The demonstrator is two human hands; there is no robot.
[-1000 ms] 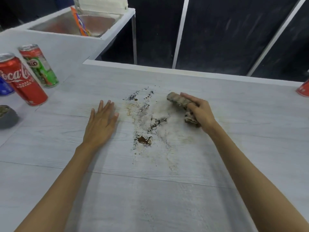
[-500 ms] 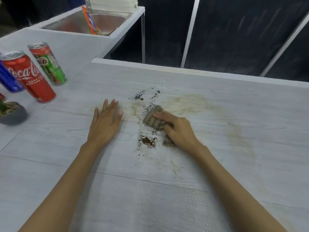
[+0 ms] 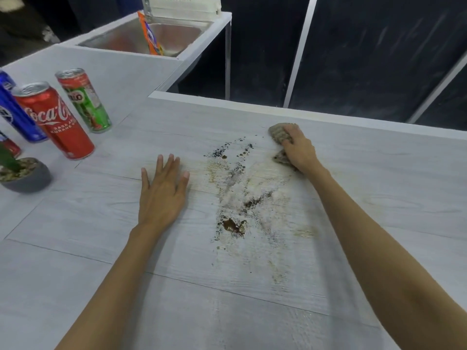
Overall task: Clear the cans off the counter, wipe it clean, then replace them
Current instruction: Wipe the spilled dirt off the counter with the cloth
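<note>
My right hand point(image 3: 299, 150) covers most of the rag point(image 3: 278, 133); only its far end and a corner left of my hand show. At the left edge of the frame the blue can point(image 3: 17, 117), a small red can point(image 3: 14, 147) and the plant pot point(image 3: 27, 181) are cut off. In the upper left, the orange packet point(image 3: 149, 34) has its foot hidden behind the rim of the sink point(image 3: 197, 26), and its print is blurred.

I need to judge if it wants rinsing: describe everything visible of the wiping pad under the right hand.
The wiping pad is a grey-brown, ribbed wad, cloth or sponge, I cannot tell. It looks soiled. It lies on the pale counter near its far edge, right of the dark spill. The right hand grips it, fingers curled over its middle, so only its far end and a near corner show.
</note>
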